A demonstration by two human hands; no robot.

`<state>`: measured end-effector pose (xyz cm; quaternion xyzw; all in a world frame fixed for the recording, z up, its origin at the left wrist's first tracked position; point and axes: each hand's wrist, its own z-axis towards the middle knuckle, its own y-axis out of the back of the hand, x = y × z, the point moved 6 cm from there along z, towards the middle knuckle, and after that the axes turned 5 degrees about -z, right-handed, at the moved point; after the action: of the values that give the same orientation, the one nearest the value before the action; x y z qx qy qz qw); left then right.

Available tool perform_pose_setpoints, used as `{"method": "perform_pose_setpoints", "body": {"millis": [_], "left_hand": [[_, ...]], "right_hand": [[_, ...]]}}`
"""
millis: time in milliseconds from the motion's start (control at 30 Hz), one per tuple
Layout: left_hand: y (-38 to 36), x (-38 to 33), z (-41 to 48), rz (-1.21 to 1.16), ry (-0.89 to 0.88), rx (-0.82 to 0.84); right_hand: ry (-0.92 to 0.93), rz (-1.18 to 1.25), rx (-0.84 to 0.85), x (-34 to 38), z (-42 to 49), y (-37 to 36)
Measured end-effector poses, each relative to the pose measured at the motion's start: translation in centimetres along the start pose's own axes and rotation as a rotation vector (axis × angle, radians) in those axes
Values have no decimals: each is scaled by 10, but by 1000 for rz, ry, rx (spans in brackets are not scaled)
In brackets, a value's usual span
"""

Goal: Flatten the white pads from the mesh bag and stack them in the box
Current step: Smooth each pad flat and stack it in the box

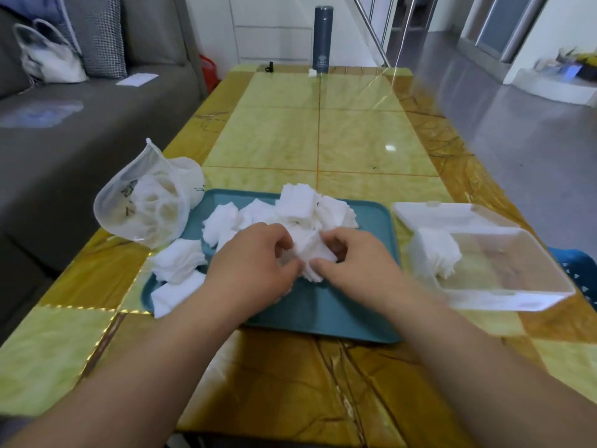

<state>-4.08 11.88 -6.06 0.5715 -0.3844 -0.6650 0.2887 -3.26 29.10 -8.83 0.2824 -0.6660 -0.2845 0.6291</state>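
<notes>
A heap of crumpled white pads [300, 208] lies on a teal tray [365, 305] in the middle of the table. Over the tray's centre, my left hand [255, 263] and my right hand [352, 257] both pinch one bunch of white pads [308, 250] between them. More pads [177, 263] spill over the tray's left edge. The mesh bag [145, 202] lies open at the tray's far left corner with pads still inside. At the right stands a clear plastic box [504, 295], its lid open behind it, holding a stack of pads [434, 253] at its left end.
The table [355, 137] is glossy yellow-green with brown borders. A dark flask [322, 38] stands at its far end. A grey sofa [64, 140] runs along the left, with a white bag on it. A blue stool [578, 266] peeks out behind the box.
</notes>
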Motion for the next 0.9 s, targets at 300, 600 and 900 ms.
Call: {"method": "perform_pose_setpoints", "body": {"millis": [300,600,900], "left_hand": [[2,10,-2,-212,-18,45],[7,-11,-12,-474,-93,63],[5,-13,-16,-934,29,167]], "right_hand": [[-45,185,-1,-1,-1,4],[161,154,-33,18,-25,34],[-47,433,-51,3,-33,42]]}}
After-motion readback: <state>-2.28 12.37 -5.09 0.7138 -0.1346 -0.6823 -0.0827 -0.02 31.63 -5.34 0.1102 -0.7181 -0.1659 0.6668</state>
